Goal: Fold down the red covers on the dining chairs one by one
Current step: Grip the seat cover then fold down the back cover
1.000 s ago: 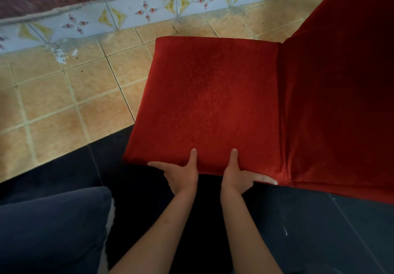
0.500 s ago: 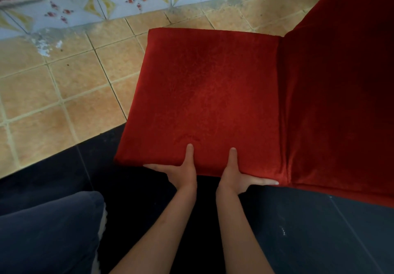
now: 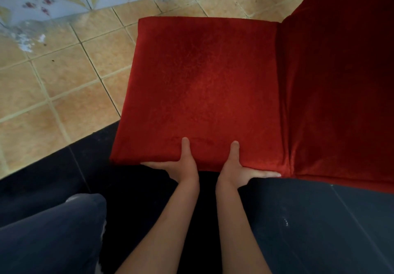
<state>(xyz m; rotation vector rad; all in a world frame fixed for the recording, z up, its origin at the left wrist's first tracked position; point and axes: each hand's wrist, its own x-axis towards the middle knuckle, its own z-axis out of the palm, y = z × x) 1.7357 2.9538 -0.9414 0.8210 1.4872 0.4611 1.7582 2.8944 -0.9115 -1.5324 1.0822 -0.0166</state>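
At the near edge of the chair seat (image 3: 202, 86), both hands, left hand (image 3: 181, 167) and right hand (image 3: 238, 171), are pinching the red cover (image 3: 213, 160), thumbs on top, likely to tug its hem down.

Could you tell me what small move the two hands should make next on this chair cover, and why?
Probably draw the cover's near edge down over the seat front. Both the left hand and the right hand already grip that edge of the red cover, thumbs on top and fingers along the front, and the cloth over the seat lies flat, so only the hem seems left.
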